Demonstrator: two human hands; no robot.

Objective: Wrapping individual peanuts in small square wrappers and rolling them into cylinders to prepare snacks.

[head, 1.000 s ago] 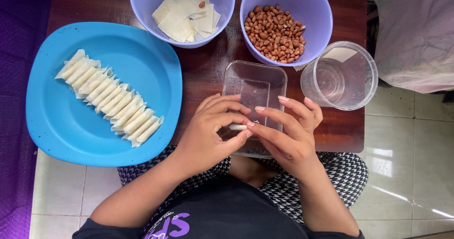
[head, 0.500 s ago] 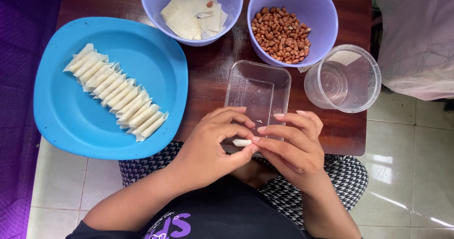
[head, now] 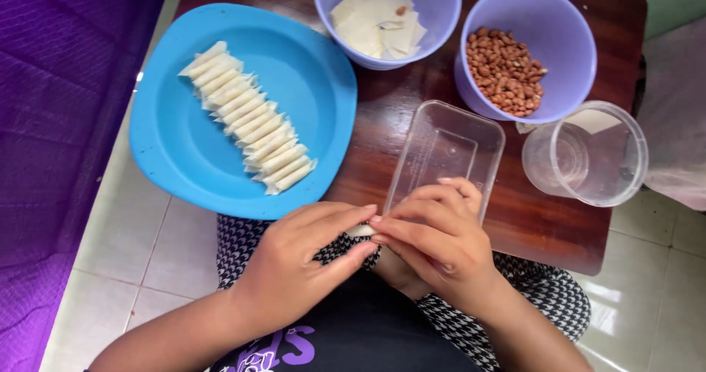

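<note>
A round blue plate [head: 184, 144] sits at the left end of a dark wooden table [head: 412, 114], overhanging its edge, and carries a slanting row of pale rolled pastries [head: 246, 118] lying side by side. At the top, a lilac bowl [head: 441, 19] holds flat pale wrapper sheets [head: 375, 19] with a single peanut on them. Just beside it, a second lilac bowl [head: 566, 41] holds brown peanuts [head: 507, 70]. A clear round tub [head: 588, 155] stands near the table's right edge. White floor tiles [head: 140, 261] lie below, with purple fabric [head: 51, 122] along the left.
</note>
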